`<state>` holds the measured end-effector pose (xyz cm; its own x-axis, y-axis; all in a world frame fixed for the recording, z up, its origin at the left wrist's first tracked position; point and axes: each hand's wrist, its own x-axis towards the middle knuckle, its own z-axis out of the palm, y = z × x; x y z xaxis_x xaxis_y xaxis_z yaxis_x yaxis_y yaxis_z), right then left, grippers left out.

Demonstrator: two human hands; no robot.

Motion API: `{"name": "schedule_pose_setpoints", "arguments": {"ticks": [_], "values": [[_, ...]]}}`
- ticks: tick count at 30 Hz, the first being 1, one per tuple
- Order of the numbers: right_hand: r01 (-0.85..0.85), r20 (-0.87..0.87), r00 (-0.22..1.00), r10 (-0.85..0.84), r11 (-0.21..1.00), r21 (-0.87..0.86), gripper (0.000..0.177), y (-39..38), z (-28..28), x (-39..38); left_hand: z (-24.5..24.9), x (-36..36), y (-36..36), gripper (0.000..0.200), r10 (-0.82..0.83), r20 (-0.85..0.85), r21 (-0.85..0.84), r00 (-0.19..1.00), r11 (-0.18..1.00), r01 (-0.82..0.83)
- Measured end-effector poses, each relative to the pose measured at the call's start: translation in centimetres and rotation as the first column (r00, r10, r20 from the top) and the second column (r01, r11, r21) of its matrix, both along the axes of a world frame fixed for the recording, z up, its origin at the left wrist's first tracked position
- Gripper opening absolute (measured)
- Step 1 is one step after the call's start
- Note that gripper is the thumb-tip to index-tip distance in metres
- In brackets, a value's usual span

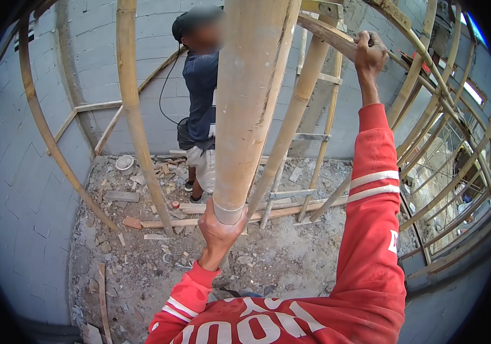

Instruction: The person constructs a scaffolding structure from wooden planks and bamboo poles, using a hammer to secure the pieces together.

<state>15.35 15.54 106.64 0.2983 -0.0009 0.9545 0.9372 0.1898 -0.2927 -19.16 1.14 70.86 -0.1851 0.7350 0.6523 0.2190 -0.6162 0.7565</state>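
Observation:
A thick bamboo pole [251,103] stands close in front of me and fills the upper middle of the head view. My left hand [221,231] is closed around it just below a pale node ring; the palm side is hidden. Raised at the upper right, my right hand [370,53] is closed at the end of a wooden board [328,34]. That board runs leftward past a slanting bamboo pole [297,109], and its far end disappears behind the thick pole.
A person in a dark shirt [199,94] stands behind the pole by the grey block wall [102,51]. More bamboo poles [128,86] rise left and right. Rubble and wood strips [280,213] cover the ground near a white bucket [124,163]. A wooden ladder [321,114] leans behind.

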Motion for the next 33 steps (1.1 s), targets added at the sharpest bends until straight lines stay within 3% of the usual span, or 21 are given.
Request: {"name": "schedule_pose_setpoints", "arguments": {"ticks": [11, 33], "values": [[-0.061, 0.046, 0.997, 0.061, 0.998, 0.008, 0.034, -0.17, 0.09, -0.02, -0.29, 0.04, 0.03, 0.050, 0.011, -0.018, -0.029, 1.000, 1.000, -0.012], [0.003, 0.040, 0.999, -0.003, 1.000, -0.014, 0.032, 0.00, 0.11, 0.36, -0.39, 0.05, 0.09, 0.050, 0.005, -0.018, -0.031, 1.000, 1.000, -0.006]]}}
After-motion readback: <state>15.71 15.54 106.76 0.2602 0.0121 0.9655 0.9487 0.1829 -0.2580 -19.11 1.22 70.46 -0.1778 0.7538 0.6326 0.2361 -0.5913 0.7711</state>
